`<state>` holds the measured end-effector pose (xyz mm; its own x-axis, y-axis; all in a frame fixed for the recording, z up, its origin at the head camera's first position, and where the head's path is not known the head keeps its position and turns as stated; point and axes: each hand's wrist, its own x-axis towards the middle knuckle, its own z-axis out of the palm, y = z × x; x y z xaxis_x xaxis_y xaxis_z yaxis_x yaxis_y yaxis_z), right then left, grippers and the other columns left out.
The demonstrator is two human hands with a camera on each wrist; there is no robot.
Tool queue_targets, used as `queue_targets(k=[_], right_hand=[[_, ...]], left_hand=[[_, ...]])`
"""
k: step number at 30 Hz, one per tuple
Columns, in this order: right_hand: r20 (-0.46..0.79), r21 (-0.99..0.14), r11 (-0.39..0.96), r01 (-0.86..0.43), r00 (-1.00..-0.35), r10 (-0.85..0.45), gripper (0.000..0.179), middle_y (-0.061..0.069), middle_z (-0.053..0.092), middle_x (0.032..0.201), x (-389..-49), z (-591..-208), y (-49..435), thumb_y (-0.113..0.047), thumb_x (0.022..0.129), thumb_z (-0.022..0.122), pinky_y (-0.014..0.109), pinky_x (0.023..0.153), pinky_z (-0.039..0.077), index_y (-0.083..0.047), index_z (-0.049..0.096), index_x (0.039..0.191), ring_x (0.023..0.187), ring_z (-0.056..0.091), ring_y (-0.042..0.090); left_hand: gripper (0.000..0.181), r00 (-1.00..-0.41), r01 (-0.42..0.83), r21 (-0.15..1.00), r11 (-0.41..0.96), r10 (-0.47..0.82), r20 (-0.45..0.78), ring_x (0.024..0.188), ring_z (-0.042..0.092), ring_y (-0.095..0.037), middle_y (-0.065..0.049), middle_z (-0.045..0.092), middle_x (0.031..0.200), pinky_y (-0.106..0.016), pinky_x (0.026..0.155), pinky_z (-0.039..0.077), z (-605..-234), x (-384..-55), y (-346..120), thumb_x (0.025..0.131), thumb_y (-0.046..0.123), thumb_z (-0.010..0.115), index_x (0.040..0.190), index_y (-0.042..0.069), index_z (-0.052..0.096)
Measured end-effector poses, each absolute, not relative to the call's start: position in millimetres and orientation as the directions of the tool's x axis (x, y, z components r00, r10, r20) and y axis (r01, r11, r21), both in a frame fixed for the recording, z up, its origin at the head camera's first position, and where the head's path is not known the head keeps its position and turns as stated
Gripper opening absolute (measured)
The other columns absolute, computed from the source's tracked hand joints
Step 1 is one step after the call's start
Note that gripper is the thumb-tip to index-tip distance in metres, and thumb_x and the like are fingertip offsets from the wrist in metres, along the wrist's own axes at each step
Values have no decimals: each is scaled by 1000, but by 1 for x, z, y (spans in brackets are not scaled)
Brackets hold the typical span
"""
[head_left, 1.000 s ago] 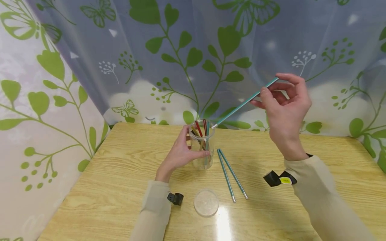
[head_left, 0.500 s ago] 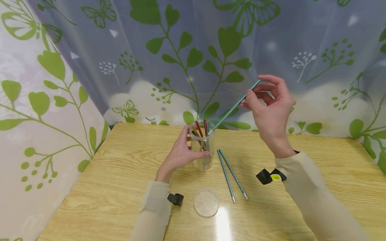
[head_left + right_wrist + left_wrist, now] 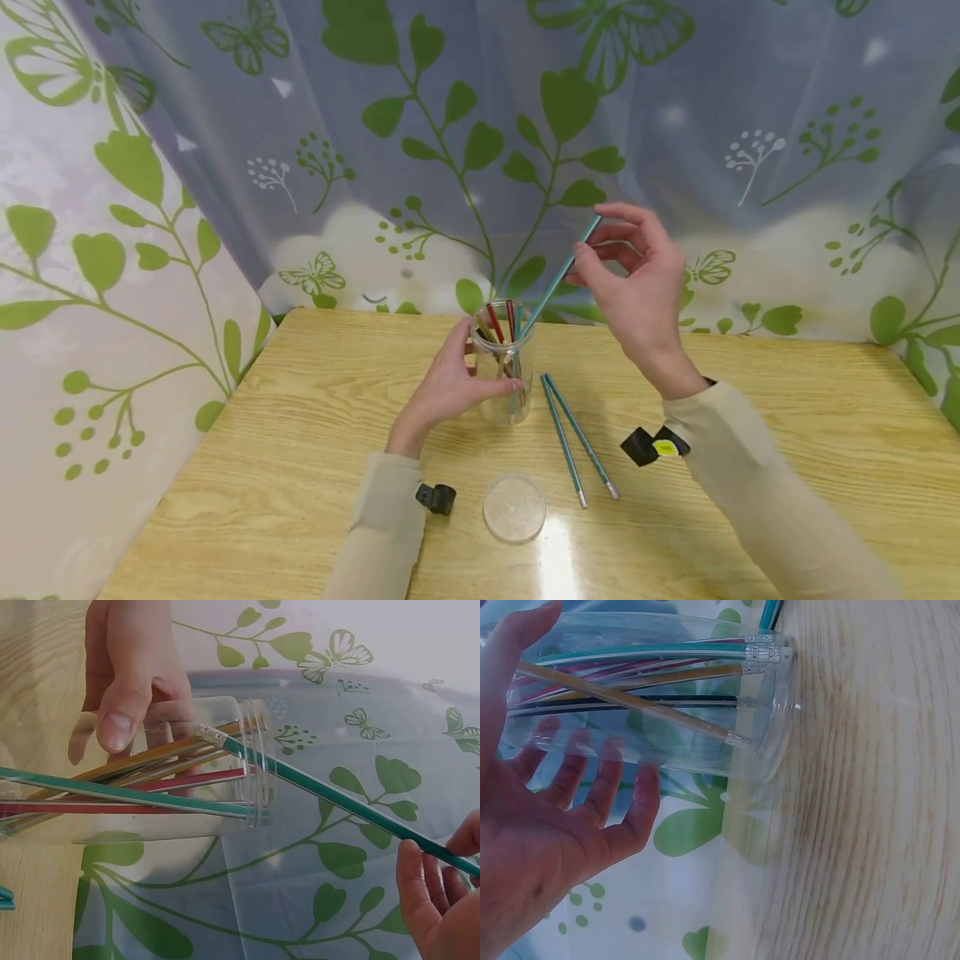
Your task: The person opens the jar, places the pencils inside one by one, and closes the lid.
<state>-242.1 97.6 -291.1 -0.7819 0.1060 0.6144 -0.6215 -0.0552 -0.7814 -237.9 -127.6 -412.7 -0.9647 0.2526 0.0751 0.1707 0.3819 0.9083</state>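
This is a small curtained-off table nook, indoors by the look of it; whether it belongs to a home, an office or a studio cannot be told. A wood-grain table stands close against a blue-grey curtain printed with green leaves and butterflies, its folds visible, and a pale panel of matching print closes the left side. A bright reflection glares on the tabletop. The clear jar of pencils lends a desk-like, everyday touch.
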Motion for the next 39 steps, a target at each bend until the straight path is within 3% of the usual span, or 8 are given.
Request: queue_targets(k=[13,22,29,39], right_hand=[[634,-770,78,-634,-773,-21,38,6,62,91,-238,-306,87,10,89,67,31,65,63,3,58,125,73,70,17],[591,-784,170,-597,-802,-88,29,10,66,90,-233,-319,87,3,92,67,24,67,61,-1,60,120,71,69,11],[552,-788,228,-572,-821,-150,20,12,69,88,-232,-326,87,-2,95,67,24,60,58,-3,64,115,68,67,15],[538,-734,368,-571,-820,-197,11,4,72,91,-231,-330,90,-12,97,70,19,60,51,-8,70,107,76,64,7]], left_hand=[[93,-961,179,911,371,264,82,132,49,-25,6,48,143,-54,107,47,-414,-238,-128,75,38,90,152,28,38],[92,-962,175,914,367,260,80,132,50,-25,7,48,143,-55,108,47,-414,-237,-128,75,39,91,150,35,37],[91,-963,167,915,367,260,72,131,51,-24,9,47,143,-55,109,46,-414,-236,-128,76,40,90,149,37,37],[96,-963,174,913,368,258,80,134,49,-26,7,45,147,-56,109,46,-413,-237,-127,75,38,90,153,33,35]])
